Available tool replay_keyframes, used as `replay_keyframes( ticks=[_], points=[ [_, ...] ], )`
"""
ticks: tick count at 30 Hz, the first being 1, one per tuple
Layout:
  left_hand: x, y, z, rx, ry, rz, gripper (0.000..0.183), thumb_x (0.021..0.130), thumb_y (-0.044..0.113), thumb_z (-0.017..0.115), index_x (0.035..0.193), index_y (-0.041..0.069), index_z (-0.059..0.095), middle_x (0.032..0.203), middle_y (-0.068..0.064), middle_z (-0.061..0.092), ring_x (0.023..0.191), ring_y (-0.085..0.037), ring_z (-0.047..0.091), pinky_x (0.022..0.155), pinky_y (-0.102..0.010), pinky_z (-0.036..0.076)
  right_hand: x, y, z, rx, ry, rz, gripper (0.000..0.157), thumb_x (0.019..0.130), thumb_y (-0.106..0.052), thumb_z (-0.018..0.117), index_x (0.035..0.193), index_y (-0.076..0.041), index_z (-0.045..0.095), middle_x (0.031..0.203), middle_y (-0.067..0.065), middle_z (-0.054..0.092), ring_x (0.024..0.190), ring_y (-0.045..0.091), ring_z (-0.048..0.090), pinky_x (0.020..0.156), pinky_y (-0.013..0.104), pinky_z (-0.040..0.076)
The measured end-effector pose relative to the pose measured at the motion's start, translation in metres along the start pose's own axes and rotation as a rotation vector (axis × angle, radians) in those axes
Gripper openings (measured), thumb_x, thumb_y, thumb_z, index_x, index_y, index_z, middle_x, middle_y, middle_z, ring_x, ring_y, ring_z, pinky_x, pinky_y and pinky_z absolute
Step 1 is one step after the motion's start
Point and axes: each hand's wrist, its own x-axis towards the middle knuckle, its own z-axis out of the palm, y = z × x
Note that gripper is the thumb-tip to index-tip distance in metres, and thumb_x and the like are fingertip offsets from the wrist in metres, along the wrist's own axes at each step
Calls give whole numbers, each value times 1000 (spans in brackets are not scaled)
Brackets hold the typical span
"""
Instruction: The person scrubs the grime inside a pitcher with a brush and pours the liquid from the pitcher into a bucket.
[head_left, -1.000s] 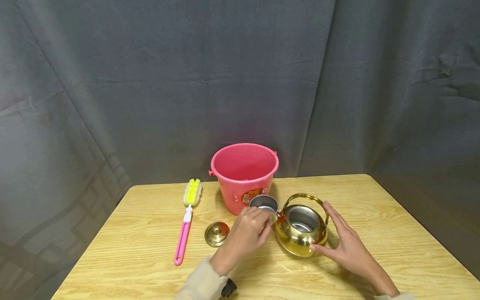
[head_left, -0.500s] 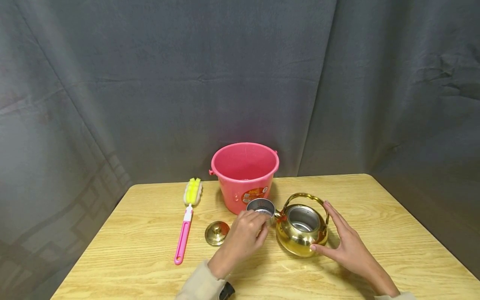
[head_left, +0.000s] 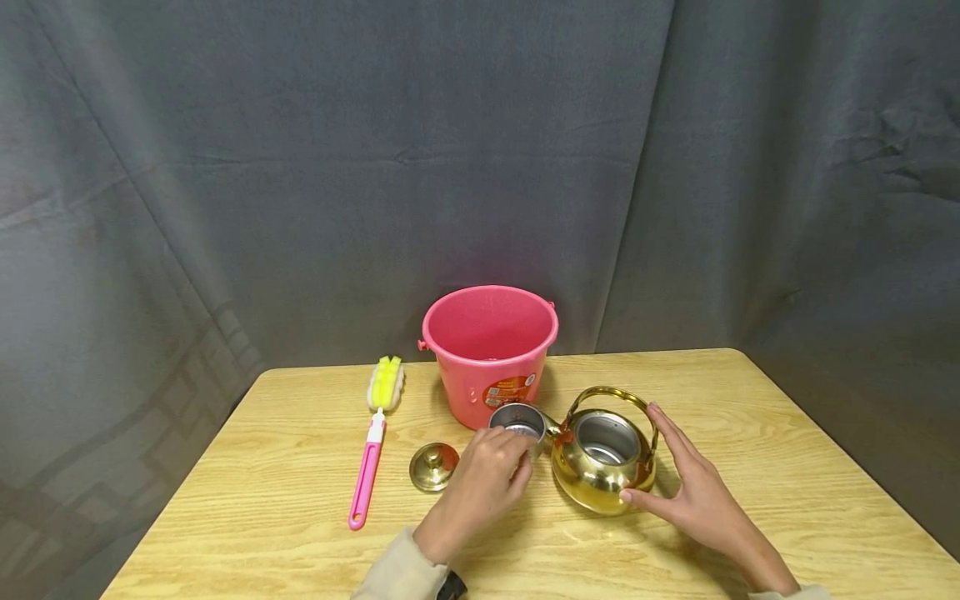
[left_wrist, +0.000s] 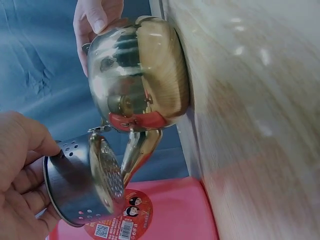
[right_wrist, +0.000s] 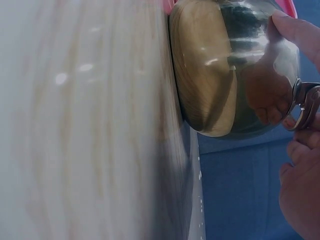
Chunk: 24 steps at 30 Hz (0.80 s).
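Observation:
My left hand (head_left: 483, 467) grips the rim of a metal tea strainer (left_wrist: 75, 177), thumb outside and fingers inside. Small holes dot its side and base. It is held in the air beside the spout of a shiny gold teapot (head_left: 596, 483), overlapping the spout tip in the left wrist view. The teapot stands upright and lidless on the table, its arched handle raised and steel inside showing. At its right side my right hand (head_left: 693, 492) holds it, thumb on the body and fingers by the handle base. The gold lid (head_left: 433, 467) lies knob up left of my left hand.
A pink bucket (head_left: 491, 375) with an orange label stands behind the strainer. To the left lies a sponge brush (head_left: 371, 450) with a pink handle and yellow-white head. Grey cloth (head_left: 420, 167) hangs behind the wooden table (head_left: 262, 500).
My left hand has moved the strainer slightly left and nearer to me, away from the teapot's mouth. The right hand and the teapot have stayed put.

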Motion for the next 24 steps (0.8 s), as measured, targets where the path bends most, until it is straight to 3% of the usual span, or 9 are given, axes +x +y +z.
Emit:
replay_keyframes(
  ticks=[24],
  points=[
    [-11, -3, 8, 73, -88, -58, 9, 71, 7, 60, 77, 12, 62, 76, 4, 62, 73, -11, 56, 64, -25, 41, -1, -2, 0, 4, 1, 6, 106, 60, -43, 78, 142, -31, 11, 146, -1, 13, 124, 39, 24, 84, 66, 25]
  ],
)
